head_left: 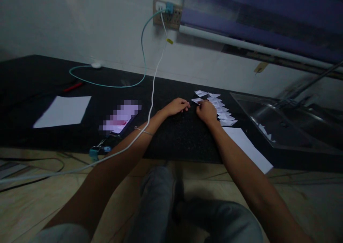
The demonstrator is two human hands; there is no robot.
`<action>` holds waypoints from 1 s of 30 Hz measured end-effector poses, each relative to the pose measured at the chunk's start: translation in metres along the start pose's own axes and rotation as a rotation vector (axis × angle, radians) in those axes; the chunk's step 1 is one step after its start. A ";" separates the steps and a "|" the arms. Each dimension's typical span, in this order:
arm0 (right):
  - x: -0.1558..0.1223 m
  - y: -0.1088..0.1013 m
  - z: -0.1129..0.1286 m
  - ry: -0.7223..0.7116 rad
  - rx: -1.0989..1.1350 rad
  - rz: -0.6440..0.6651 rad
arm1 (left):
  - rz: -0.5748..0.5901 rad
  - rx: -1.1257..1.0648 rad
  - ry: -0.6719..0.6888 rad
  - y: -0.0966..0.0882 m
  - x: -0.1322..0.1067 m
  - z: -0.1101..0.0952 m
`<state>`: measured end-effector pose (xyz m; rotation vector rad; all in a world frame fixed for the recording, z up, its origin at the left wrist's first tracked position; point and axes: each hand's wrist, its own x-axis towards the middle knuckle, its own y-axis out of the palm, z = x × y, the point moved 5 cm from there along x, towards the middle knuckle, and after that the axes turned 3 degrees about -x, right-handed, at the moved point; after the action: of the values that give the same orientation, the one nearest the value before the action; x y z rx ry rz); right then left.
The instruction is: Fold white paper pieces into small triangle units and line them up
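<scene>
My left hand (177, 106) rests on the black counter (177, 135) with its fingers curled, next to a small folded white paper piece (196, 100). My right hand (205, 111) is closed beside it, its fingertips at the same paper piece. I cannot make out whether either hand actually pinches it. A row of several folded white paper pieces (222, 110) lies just right of my right hand. A flat white sheet (248, 148) lies under my right forearm, near the counter's front edge.
A phone with a lit screen (120, 118) lies left of my left arm, with a white cable (154, 82) running up to a wall socket (166, 13). Another white sheet (63, 110) and a red pen (73, 87) lie at the left. A steel sink (276, 123) sits at the right.
</scene>
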<state>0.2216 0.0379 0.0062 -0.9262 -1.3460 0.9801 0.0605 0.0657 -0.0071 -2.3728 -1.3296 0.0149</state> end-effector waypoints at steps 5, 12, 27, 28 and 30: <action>0.005 0.007 -0.004 0.055 -0.039 0.071 | 0.007 0.041 0.009 -0.001 0.000 -0.002; 0.011 0.013 -0.005 0.083 -0.050 0.121 | 0.024 0.060 -0.003 -0.001 -0.003 -0.005; 0.000 -0.026 0.009 -0.090 0.156 -0.150 | 0.044 0.079 0.025 -0.002 0.002 0.000; -0.001 -0.038 0.007 -0.084 0.167 -0.165 | 0.051 0.071 0.028 -0.001 0.002 0.001; -0.007 -0.066 -0.004 -0.057 0.186 -0.139 | 0.063 0.053 0.031 -0.001 0.002 0.003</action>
<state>0.2272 0.0092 0.0660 -0.6596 -1.3238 1.0114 0.0600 0.0694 -0.0088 -2.3604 -1.2244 0.0313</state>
